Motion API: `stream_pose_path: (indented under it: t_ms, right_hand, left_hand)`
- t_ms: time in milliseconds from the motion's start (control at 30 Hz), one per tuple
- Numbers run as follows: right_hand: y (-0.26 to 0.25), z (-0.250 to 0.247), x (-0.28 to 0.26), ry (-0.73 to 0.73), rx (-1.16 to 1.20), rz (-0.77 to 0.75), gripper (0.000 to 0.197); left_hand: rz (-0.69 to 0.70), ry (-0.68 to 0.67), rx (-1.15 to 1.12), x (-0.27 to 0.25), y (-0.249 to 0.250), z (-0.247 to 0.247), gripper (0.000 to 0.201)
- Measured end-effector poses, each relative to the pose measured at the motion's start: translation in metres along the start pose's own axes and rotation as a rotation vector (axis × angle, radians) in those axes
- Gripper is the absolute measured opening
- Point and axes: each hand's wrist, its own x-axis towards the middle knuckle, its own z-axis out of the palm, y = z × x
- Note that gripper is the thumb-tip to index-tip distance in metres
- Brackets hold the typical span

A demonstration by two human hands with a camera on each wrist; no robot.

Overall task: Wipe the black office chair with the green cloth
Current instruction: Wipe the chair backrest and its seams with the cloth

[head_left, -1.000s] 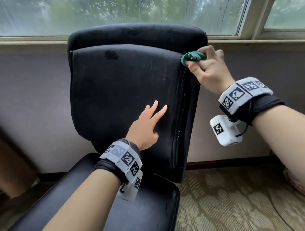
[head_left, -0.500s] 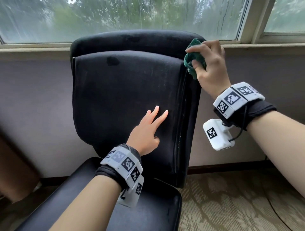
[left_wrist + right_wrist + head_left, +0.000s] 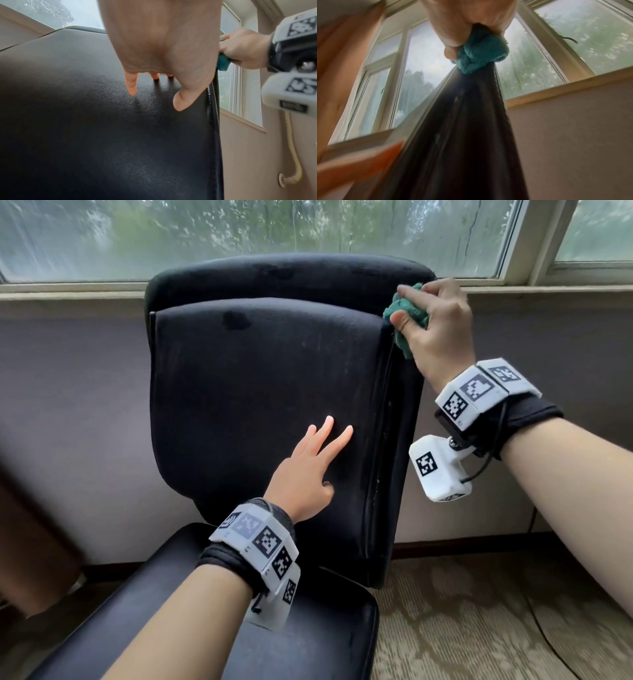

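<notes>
Half green cloth (image 3: 407, 314) hidden in R hand (image 3: 435, 326).

Soft daylight enters through the window (image 3: 308, 237) behind the chair (image 3: 267, 392); interior dim, shadows faint. Head view sharp, bowed at edges. Right wrist view motion-blurred and backlit. Left wrist view blurred at near range.

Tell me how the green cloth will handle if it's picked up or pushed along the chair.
The cloth looks floppy: it bunches into folds in the right hand. Probably light, since a loose end hangs free below the thumb. Its fuzzy pile, seen from the right wrist, should drag rather than slip on the chair.
</notes>
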Motion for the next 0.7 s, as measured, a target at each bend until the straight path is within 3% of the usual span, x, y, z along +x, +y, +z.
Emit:
stream_pose_path:
  t_ms: [167,267,433,533,700]
  right_hand:
    - [0.007,0.009,-0.051,-0.020,-0.061,-0.110,0.032]
    - [0.004,0.005,-0.080,-0.120,-0.014,-0.055,0.030]
    - [-0.010,-0.010,-0.020,0.076,0.020,0.057,0.037]
    - [-0.006,-0.004,-0.005,-0.027,-0.048,0.078,0.037]
    - [0.005,0.006,-0.077,-0.176,0.025,0.019,0.033]
  left_hand:
    - [-0.012,0.009,-0.011,0.002,0.001,0.001,0.091]
    - [-0.013,0.016,0.004,0.001,0.001,0.002,0.091]
    - [-0.022,0.007,0.007,0.000,0.002,0.001,0.091]
    - [-0.022,0.011,-0.001,0.002,0.001,0.003,0.091]
    - [-0.032,0.006,-0.007,0.001,0.003,0.004,0.091]
